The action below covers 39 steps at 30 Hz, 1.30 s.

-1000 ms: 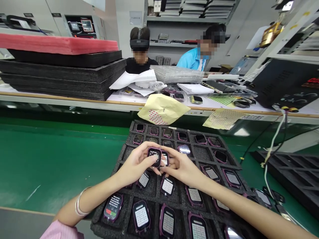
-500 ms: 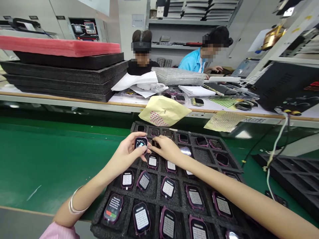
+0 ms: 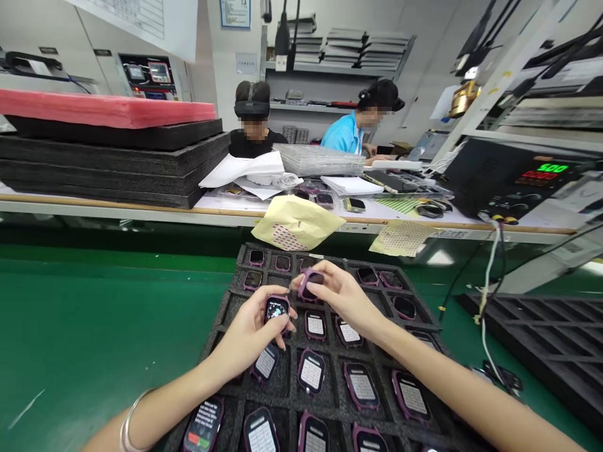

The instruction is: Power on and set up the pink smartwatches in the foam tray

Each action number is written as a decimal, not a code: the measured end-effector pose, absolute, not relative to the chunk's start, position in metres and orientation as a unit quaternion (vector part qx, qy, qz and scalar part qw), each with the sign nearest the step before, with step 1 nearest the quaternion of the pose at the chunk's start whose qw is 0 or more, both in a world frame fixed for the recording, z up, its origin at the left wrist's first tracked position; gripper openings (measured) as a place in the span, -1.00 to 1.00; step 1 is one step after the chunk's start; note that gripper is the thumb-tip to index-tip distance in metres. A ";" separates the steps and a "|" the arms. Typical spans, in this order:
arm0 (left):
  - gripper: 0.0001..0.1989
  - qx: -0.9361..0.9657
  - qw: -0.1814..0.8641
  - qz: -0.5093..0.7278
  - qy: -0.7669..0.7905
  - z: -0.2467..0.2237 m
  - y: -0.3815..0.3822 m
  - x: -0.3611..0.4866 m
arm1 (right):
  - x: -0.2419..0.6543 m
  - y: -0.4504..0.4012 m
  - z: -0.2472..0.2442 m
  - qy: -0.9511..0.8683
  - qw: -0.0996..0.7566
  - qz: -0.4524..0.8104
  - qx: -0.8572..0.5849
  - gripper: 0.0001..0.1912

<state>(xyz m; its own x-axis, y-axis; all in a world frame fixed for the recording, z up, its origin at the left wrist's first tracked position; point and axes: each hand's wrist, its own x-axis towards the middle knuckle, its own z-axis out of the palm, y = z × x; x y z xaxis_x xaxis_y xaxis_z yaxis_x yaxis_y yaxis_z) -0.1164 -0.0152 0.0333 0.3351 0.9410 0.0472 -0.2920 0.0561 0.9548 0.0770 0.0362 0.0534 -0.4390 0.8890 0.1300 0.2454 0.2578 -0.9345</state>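
Note:
My left hand [image 3: 257,326] is closed around a purple smartwatch [image 3: 277,309] whose lit screen shows a watch face, with the thumb on its lower edge. Close beside it, my right hand [image 3: 342,292] pinches a second purple smartwatch [image 3: 311,284] with a dark screen, held above the tray. Below both hands lies a black foam tray [image 3: 288,395] divided into compartments. Several purple watches sit in it, many with white grid screens, like this watch [image 3: 311,371]. One watch at the near left [image 3: 204,424] shows text with red and green buttons. Watches in the far rows have dark screens.
Across the back runs a bench shelf with stacked black foam trays [image 3: 117,169] under pink foam [image 3: 113,110], papers and a power supply [image 3: 513,179]. Yellow sheets [image 3: 296,223] hang at its edge. Another black tray [image 3: 541,345] lies right. Two people sit beyond the bench.
My right hand has lifted a dark-screened watch from the tray's far part. My left hand still holds its lit watch, now slightly lower and further right in view. The camera view has shifted.

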 end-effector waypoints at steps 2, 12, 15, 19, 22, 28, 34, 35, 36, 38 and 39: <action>-0.64 0.491 0.657 0.471 0.326 0.035 -0.019 -0.115 | 0.086 0.019 0.060 -0.637 0.378 0.555 -0.379 -0.74; -0.62 0.495 0.610 0.487 0.382 0.040 -0.026 -0.114 | 0.089 0.002 0.057 -0.487 0.408 0.692 -0.344 -0.61; -0.64 0.523 0.609 0.457 0.383 0.039 -0.026 -0.115 | 0.090 0.003 0.051 -0.475 0.398 0.715 -0.324 -0.66; -0.68 0.567 0.576 0.448 0.383 0.036 -0.025 -0.117 | 0.091 0.002 0.048 -0.466 0.381 0.743 -0.292 -0.68; -0.71 0.594 0.549 0.444 0.386 0.033 -0.023 -0.118 | 0.092 0.002 0.048 -0.459 0.371 0.761 -0.270 -0.65; -0.72 0.604 0.546 0.428 0.392 0.031 -0.024 -0.119 | 0.093 0.002 0.046 -0.462 0.367 0.763 -0.263 -0.66; -0.76 0.611 0.555 0.393 0.405 0.035 -0.030 -0.120 | 0.092 -0.001 0.048 -0.484 0.363 0.750 -0.267 -0.68; -0.76 0.603 0.566 0.389 0.406 0.035 -0.030 -0.120 | 0.091 -0.001 0.048 -0.486 0.360 0.750 -0.268 -0.66; -0.77 0.596 0.575 0.387 0.405 0.035 -0.030 -0.119 | 0.091 -0.001 0.048 -0.487 0.358 0.749 -0.272 -0.66; -0.77 0.602 0.568 0.390 0.404 0.034 -0.028 -0.119 | 0.090 -0.001 0.049 -0.487 0.358 0.745 -0.283 -0.67; -0.78 0.610 0.557 0.393 0.404 0.034 -0.027 -0.119 | 0.090 -0.001 0.049 -0.486 0.359 0.743 -0.288 -0.68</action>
<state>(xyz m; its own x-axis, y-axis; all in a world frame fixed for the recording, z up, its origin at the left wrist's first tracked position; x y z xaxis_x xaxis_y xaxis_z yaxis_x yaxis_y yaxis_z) -0.1192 -0.0269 0.0340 0.3637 0.9311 0.0296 0.0556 -0.0534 0.9970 0.0901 -0.0015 0.0487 -0.5761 0.8135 -0.0800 -0.2528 -0.2704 -0.9290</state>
